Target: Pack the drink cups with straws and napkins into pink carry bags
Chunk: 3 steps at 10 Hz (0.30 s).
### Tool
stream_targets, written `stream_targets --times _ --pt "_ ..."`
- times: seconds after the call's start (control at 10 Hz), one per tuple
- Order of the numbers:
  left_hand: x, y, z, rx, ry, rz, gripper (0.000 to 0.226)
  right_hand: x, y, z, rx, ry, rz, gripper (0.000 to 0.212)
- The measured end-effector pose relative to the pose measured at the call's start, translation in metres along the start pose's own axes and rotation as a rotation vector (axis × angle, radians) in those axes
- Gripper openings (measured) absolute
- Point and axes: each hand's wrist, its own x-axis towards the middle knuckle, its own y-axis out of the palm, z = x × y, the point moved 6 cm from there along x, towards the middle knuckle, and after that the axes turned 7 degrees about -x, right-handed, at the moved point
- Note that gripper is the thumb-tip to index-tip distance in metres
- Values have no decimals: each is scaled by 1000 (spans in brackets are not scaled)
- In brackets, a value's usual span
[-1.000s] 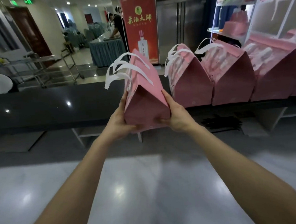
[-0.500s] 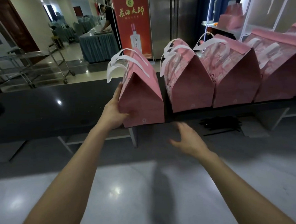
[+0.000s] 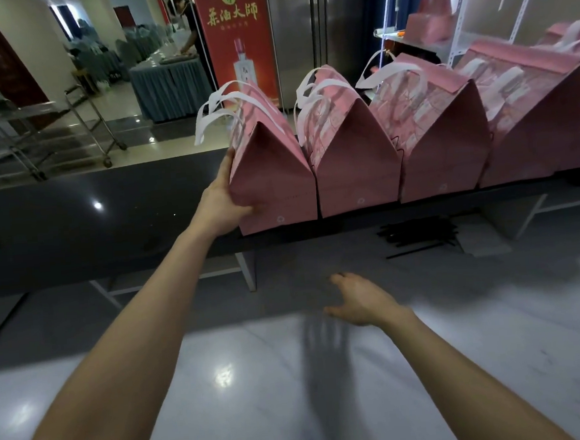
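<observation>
On the dark counter (image 3: 76, 221) at about twelve o'clock, we see a row of pink carry bags standing side by side, white handles up. Our left hand (image 3: 220, 204) holds the leftmost pink bag (image 3: 272, 176), fingers flat along its left wall and thumb curled onto its near face; this bag touches the next pink bag (image 3: 356, 160) at one o'clock. Our right hand (image 3: 359, 301) hovers at five o'clock from the bag, over the pale marble worktop (image 3: 259, 393), fingers loosely spread and holding nothing. Black straws (image 3: 420, 233) lie at three o'clock below the counter edge. We cannot tell what the bags contain.
</observation>
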Motion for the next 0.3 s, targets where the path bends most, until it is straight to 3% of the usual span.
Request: stream_targets --times 0.3 --pt "-11 -10 9 -50 -88 -15 151 -4 5 -2 22 -29 31 77"
